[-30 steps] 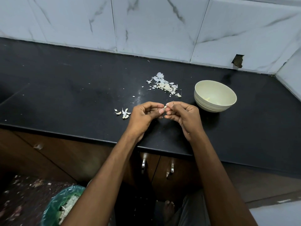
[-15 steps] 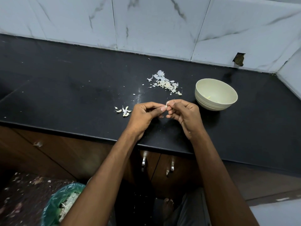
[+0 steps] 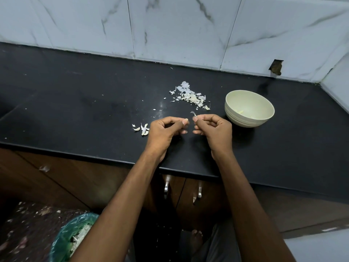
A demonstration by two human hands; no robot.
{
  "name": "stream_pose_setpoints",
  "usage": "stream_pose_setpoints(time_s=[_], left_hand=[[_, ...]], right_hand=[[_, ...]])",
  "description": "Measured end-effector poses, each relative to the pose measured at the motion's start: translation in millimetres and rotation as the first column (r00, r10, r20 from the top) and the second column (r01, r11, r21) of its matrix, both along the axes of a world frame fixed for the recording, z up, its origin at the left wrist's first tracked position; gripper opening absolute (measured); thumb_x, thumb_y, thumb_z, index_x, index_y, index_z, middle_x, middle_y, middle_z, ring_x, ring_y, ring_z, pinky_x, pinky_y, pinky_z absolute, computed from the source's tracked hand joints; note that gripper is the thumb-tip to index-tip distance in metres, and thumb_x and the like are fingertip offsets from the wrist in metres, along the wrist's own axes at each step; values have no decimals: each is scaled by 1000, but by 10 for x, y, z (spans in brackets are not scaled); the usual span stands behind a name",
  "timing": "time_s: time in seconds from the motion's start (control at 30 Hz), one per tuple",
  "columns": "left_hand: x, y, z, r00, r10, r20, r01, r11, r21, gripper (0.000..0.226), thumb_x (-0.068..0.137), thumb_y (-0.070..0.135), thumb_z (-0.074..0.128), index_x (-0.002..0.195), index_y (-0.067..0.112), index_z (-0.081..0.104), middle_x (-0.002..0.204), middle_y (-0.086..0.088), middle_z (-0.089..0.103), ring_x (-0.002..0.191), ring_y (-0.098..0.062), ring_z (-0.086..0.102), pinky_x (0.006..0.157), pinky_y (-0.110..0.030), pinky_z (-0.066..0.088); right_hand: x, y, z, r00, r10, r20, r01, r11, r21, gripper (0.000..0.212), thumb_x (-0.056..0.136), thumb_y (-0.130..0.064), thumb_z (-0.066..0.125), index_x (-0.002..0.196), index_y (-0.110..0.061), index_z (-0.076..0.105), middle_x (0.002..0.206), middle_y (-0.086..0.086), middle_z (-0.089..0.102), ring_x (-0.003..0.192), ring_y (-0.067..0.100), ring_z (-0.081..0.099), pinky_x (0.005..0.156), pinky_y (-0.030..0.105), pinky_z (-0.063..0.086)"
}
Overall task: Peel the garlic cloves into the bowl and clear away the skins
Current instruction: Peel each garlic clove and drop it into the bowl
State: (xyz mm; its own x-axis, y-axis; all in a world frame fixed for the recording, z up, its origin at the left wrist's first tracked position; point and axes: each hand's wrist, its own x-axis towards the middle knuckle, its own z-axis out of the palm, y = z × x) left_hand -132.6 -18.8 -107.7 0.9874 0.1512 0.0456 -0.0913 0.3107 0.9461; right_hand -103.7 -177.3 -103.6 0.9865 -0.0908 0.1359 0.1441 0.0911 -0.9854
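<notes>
Right now the right hand (image 3: 215,129) is pinching a thin scrap of garlic skin (image 3: 193,113) between thumb and forefinger, the scrap sticking up just above the fingertips. The left hand (image 3: 166,132) is sitting just beside it, fingers curled with thumb and forefinger tips pressed together; a clove is likely being held in there, but it's hidden, so what it's grasping can't be told. The hands are apart, with a small gap between the fingertips.

The step looks like stripping skin off a clove. To do it well: keep the clove pinned in the left, drop the scrap onto the skin pile (image 3: 190,96) behind the hands, not into the bowl (image 3: 249,107), then check the clove for leftover skin before it goes in.

The bowl is sitting on the counter (image 3: 75,110) just right of the right hand, with a few pale bits inside, probably peeled cloves, too small to confirm. A small cluster of garlic cloves (image 3: 144,129) is lying just left of the left hand; peeled or unpeeled is hard to make out. The green-lined bin (image 3: 62,241) on the floor is cut off at the frame's lower edge.
</notes>
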Motion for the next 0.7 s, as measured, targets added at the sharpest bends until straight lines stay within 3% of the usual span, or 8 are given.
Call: stream_pose_setpoints(time_s=[0.07,0.17,0.3,0.37,0.43,0.53,0.7], left_hand=[[2,4,1,1000,8,-1,-8,1000,-22,17,90,2,76,101,-11,74,97,-25,75,90,-26,71,86,-36,60],[4,11,-3,1000,11,0,-11,999,-30,18,91,1,75,103,-12,74,97,-24,75,90,-26,70,85,-34,60],[7,10,-13,1000,23,-10,-23,999,-43,15,91,2,75,101,-9,75,97,-25,75,88,-26,69,83,-32,60],[9,8,-13,999,34,-9,-34,998,-44,14,91,3,75,99,-9,75,96,-25,75,87,-27,68,82,-31,60],[11,4,-11,999,42,-7,-42,998,-42,13,91,3,76,98,-8,76,93,-23,75,85,-27,68,79,-29,59],[12,-1,-11,999,48,-14,-49,997,-54,14,90,3,76,98,-9,75,90,-21,74,83,-25,68,77,-28,60],[8,7,-8,1000,12,10,-11,1000,-27,9,93,5,73,92,-3,78,90,-18,76,86,-25,68,84,-30,59]], right_hand=[[23,-21,-18,999,-37,-1,37,999,-3,13,85,-7,85,92,-3,75,80,12,75,73,18,71,66,29,60],[17,-10,-20,999,31,21,-30,999,-32,8,91,2,75,95,-5,76,88,13,78,81,20,76,72,28,61],[2,10,-38,993,67,96,-45,976,-212,34,94,8,54,92,-14,79,93,4,80,91,19,77,80,34,63],[22,-12,-61,986,-6,166,54,955,-291,34,92,-2,56,88,-23,82,96,-3,79,94,15,75,86,40,62],[13,-22,-59,979,-30,201,92,947,-307,25,91,-7,63,92,-22,83,99,-5,79,93,10,74,86,36,59],[-44,5,-18,981,87,173,-29,949,-315,12,91,-9,77,102,-13,80,91,-1,79,78,4,71,74,23,55],[-52,-5,-24,965,155,210,-70,928,-366,9,91,-20,82,98,-15,82,87,-1,79,71,7,70,67,26,55]])
